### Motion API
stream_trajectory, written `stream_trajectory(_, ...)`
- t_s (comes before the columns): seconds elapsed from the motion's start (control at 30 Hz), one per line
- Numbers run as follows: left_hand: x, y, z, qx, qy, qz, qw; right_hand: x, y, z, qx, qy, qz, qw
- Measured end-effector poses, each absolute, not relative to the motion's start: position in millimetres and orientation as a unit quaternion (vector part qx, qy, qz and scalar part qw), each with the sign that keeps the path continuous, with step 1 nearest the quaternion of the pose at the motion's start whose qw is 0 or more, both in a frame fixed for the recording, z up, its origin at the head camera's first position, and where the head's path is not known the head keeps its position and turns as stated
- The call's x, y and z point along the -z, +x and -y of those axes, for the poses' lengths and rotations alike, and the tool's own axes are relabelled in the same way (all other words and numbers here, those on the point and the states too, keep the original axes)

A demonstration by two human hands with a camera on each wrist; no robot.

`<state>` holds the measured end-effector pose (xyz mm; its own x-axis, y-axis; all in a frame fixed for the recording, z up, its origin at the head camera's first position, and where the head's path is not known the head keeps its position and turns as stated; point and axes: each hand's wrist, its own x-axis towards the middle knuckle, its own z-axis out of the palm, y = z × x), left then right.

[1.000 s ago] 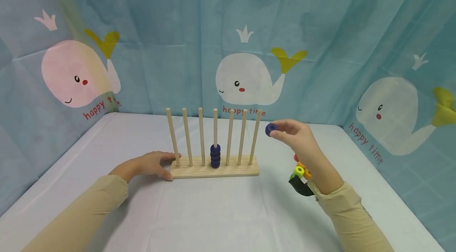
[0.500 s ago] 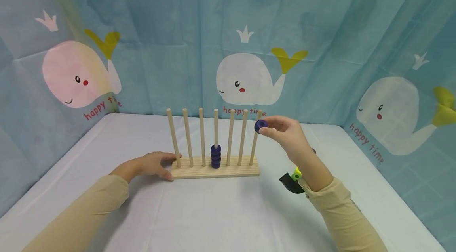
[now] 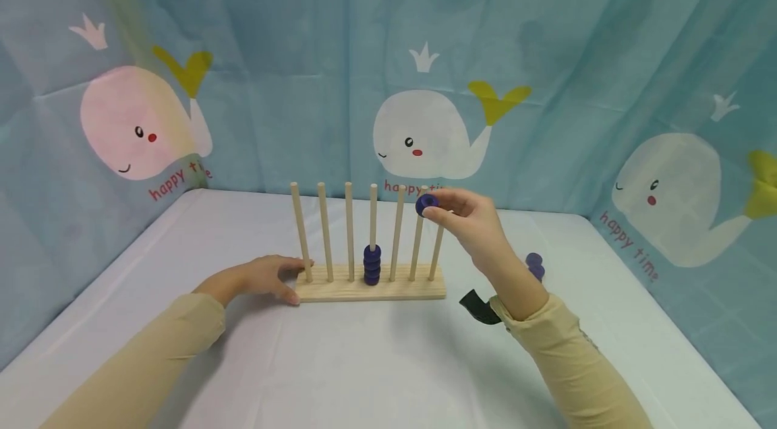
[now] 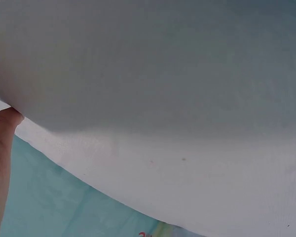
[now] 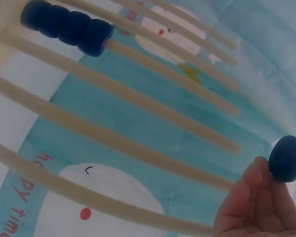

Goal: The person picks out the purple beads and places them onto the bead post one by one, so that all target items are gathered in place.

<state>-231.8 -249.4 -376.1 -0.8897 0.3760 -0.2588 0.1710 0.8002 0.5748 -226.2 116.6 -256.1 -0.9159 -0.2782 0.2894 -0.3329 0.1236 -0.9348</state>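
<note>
A wooden peg rack (image 3: 340, 291) with several upright pegs stands on the white table. Several dark blue beads (image 3: 372, 266) are stacked at the foot of its middle peg. My left hand (image 3: 264, 276) holds the rack's left end, thumb at the front edge and fingers at the back. Between thumb and fingertips, my right hand (image 3: 476, 226) pinches one dark blue bead (image 3: 420, 206), raised near the top of the second peg from the right. In the right wrist view this bead (image 5: 286, 158) is apart from the peg tips. Only part of a finger (image 4: 2, 133) shows in the left wrist view.
Loose blue beads (image 3: 534, 266) lie on the table behind the right forearm, which may hide others. A black strap-like piece (image 3: 481, 309) sticks out at the right cuff. A blue curtain (image 3: 291, 125) with printed whales surrounds the white table (image 3: 340, 361).
My right hand has carried the pinched bead leftward, from right of the rack to near the second peg from the right. The left hand keeps its place. The view has shifted slightly.
</note>
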Motion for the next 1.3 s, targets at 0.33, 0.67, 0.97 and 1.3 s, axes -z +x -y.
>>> stream_trajectory(0.33,376.0,-231.9,249.3,-0.289,0.140,-0.928,0.187,255.3,-227.8,-97.0,-0.652,0.230,0.721,0.049)
stream_trajectory(0.67,375.1,-229.0,249.6,-0.285,0.141,-0.930,0.182,257.8,-233.2,-75.1,-0.636,0.253,0.721,0.104)
stream_trajectory(0.97,375.2,-229.1,249.5,-0.289,0.144,-0.929,0.181,257.7,-238.7,-55.2,-0.621,0.258,0.726,0.143)
stream_trajectory(1.3,375.8,-229.5,249.0,-0.281,0.147,-0.932,0.177,258.7,-245.1,-34.3,-0.658,0.251,0.695,0.142)
